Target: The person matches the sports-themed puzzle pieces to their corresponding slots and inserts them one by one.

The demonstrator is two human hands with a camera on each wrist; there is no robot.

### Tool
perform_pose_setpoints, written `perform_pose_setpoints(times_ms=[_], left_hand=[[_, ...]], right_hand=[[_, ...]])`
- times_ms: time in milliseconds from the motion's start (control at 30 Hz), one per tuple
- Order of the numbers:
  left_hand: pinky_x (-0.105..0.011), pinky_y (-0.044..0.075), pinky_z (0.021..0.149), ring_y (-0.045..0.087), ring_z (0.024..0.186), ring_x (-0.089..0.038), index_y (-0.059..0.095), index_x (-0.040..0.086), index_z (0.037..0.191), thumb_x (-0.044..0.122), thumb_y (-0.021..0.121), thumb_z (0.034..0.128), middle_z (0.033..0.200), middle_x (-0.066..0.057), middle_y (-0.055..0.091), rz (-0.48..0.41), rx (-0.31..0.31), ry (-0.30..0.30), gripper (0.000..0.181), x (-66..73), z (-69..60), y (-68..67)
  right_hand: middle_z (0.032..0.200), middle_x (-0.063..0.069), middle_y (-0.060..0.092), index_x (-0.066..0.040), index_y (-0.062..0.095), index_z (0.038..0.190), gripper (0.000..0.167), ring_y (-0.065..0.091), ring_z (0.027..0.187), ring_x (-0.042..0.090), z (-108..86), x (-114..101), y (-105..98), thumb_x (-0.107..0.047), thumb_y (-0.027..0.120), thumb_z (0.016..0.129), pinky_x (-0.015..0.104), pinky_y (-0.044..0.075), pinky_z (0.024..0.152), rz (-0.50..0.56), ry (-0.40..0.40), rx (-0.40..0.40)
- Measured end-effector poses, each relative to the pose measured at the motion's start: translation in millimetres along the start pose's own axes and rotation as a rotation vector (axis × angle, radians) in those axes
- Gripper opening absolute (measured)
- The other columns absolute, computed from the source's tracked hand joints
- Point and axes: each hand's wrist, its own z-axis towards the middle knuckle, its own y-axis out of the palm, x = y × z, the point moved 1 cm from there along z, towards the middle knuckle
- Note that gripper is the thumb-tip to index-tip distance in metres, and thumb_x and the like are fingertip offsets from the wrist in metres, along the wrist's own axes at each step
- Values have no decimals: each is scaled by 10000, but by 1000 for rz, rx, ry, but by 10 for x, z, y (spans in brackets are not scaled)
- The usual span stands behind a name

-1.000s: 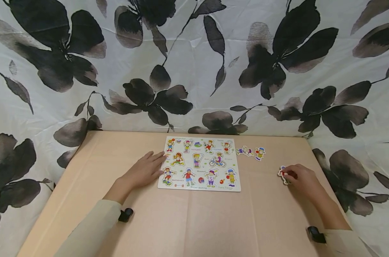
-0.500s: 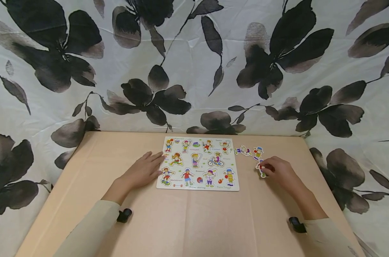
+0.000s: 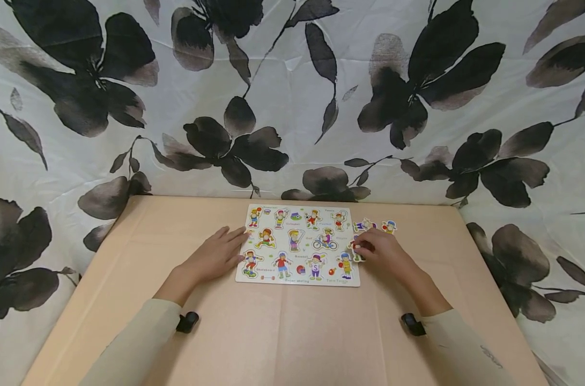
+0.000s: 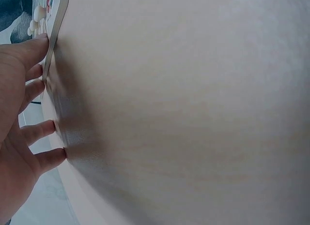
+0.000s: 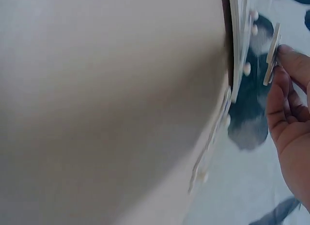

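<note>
A white puzzle board (image 3: 321, 283) printed with sporty cartoon children lies on the table; several figure pieces sit on it. My left hand (image 3: 212, 254) rests at its left edge with fingers extended; in the left wrist view the thumb touches the board's edge. Over the board's right edge, my right hand (image 3: 386, 252) pinches a figure-shaped puzzle piece (image 3: 357, 256) between thumb and fingers. In the right wrist view this thin piece (image 5: 272, 53) is seen edge-on, raised off the table. Fingers cover part of its picture in the head view.
Two loose puzzle pieces lie right of the board: one figure lying sideways (image 3: 365, 224), partly behind my right hand, and one in a blue cap (image 3: 389, 226). A floral cloth (image 3: 292, 177) hangs behind the table (image 3: 321, 332).
My right hand has carried the pinched puzzle piece leftward from the table's right side to the board's right edge. The left hand stays at the board's left edge.
</note>
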Motion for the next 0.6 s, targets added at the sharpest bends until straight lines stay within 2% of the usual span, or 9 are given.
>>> perform_pose_setpoints(times_ms=[100, 333, 600], left_hand=[[-580, 260, 1270, 312, 1523, -468, 424, 77, 1578, 381, 597, 1039, 1660, -127, 375, -6, -2, -2, 643, -4, 2, 2], [-567, 245, 1280, 311, 1530, -449, 427, 64, 1574, 385, 591, 1041, 1660, -130, 374, -4, 2, 8, 643, -9, 9, 16], [-566, 249, 1279, 314, 1531, -442, 418, 68, 1579, 381, 590, 1042, 1659, -136, 373, 14, 0, 7, 645, -10, 10, 7]], right_hand=[[991, 14, 678, -96, 756, 1060, 152, 567, 871, 151, 77, -138, 80, -179, 775, 934, 257, 540, 735, 10, -6, -40], [959, -26, 645, -125, 741, 1025, 109, 543, 850, 121, 257, -465, 253, -200, 762, 949, 256, 527, 737, -3, -142, -91], [953, -43, 642, -132, 737, 1023, 96, 540, 844, 89, 470, -828, 500, -214, 736, 972, 239, 535, 765, -27, -242, -153]])
